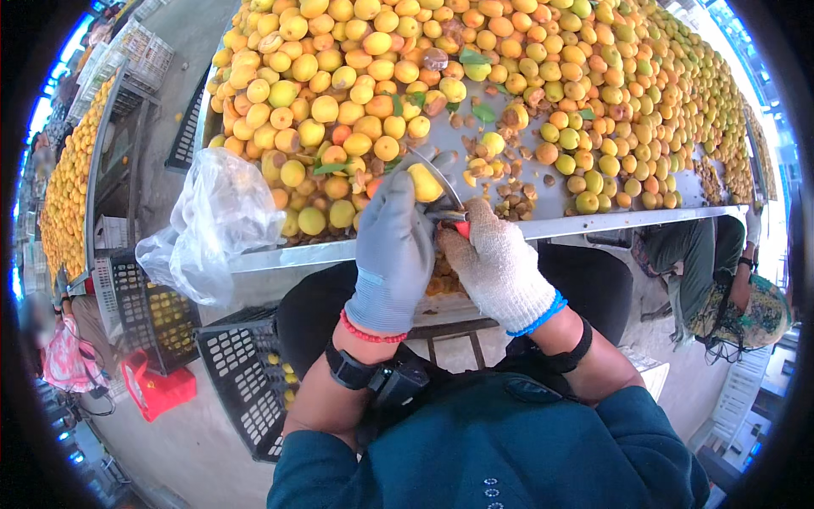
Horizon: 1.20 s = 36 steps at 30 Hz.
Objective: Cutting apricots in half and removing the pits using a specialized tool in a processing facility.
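My left hand, in a grey coated glove, grips a yellow apricot above the near edge of a metal table. Close against it, my right hand in a white knit glove is closed around a tool with a red handle. The tool's curved metal blade reaches up along the right side of that fruit; whether it cuts in cannot be told. Behind my hands lies a large heap of apricots. Pits and torn fruit scraps are scattered right of the blade.
A clear plastic bag hangs over the table's front edge. Black plastic crates holding some fruit stand at left, near a red bag. Another seated person's leg shows at right. A second fruit-covered table stands far left.
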Available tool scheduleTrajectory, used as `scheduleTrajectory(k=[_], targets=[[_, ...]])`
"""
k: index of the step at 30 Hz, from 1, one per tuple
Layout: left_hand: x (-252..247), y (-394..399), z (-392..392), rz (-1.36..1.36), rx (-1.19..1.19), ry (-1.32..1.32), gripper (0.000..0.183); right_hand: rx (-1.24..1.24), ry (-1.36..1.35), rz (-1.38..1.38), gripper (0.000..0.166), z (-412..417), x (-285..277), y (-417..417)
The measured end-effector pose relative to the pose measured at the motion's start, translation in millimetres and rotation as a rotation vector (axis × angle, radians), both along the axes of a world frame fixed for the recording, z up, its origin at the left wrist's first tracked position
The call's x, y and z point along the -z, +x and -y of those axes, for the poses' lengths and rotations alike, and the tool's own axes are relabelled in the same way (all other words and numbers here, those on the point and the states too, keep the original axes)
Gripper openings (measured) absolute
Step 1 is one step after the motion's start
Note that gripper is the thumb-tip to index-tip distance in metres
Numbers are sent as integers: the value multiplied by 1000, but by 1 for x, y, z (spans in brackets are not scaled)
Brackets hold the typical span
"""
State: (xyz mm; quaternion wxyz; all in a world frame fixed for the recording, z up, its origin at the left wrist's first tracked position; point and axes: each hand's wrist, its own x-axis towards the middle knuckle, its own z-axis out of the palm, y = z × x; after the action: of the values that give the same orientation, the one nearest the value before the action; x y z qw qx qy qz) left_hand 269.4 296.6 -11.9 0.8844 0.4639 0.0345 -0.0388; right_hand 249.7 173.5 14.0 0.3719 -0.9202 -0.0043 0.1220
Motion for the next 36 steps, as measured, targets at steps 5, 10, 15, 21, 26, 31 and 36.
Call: scheduleTrajectory(k=[5,10,15,21,26,31,36], targets=[[-12,-2,4,-5,-33,26,50,-23,-89,-50,32,-3,0,4],[-9,3,-3,65,43,148,47,-93,-20,-54,28,3,-14,6],[-24,1,-2,259,58,161,43,-93,857,-731,26,18,-31,9],[-28,3,-9,454,74,482,46,-39,877,-756,26,23,-44,21],[-22,-2,-11,73,158,191,42,-31,908,-791,28,20,-44,17],[-17,-2,2,4,77,76,38,14,950,-789,30,15,-42,25],[-31,4,-13,126,97,299,30,9,959,-952,26,23,-61,24]])
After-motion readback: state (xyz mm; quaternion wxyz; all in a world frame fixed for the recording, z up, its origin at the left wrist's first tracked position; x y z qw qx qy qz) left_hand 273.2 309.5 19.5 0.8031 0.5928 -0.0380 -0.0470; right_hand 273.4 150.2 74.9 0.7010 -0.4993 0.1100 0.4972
